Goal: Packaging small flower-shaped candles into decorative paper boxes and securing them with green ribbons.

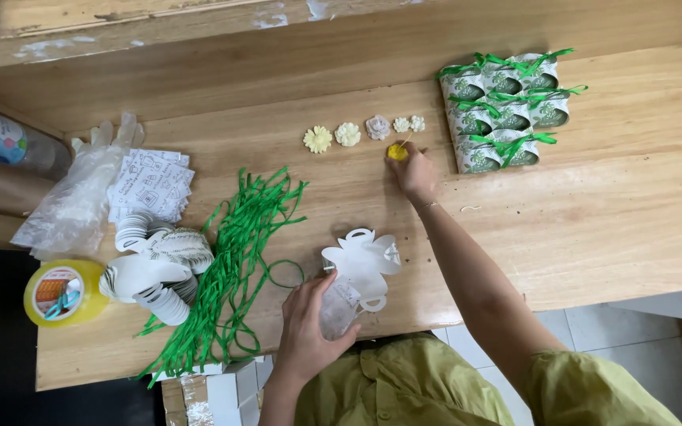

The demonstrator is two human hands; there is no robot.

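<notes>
yellow flower point(397, 151) | small, on table; white box point(357, 272) | open, upright

The wooden surface point(609, 229) carries a row of small pale flower pieces point(361, 131) near its centre, toward twelve o'clock, and a cluster of finished white-and-green gift boxes tied with green ribbon point(503, 110) at about one o'clock. A loose heap of green ribbon strips point(230, 268) sprawls at seven o'clock, with a pile of flat white box cutouts point(155, 268) just beside it at eight o'clock. Farther toward nine o'clock lie a stack of printed paper cards point(151, 183), a crumpled clear plastic glove point(80, 197) and a yellow roll of tape point(63, 293).
</notes>
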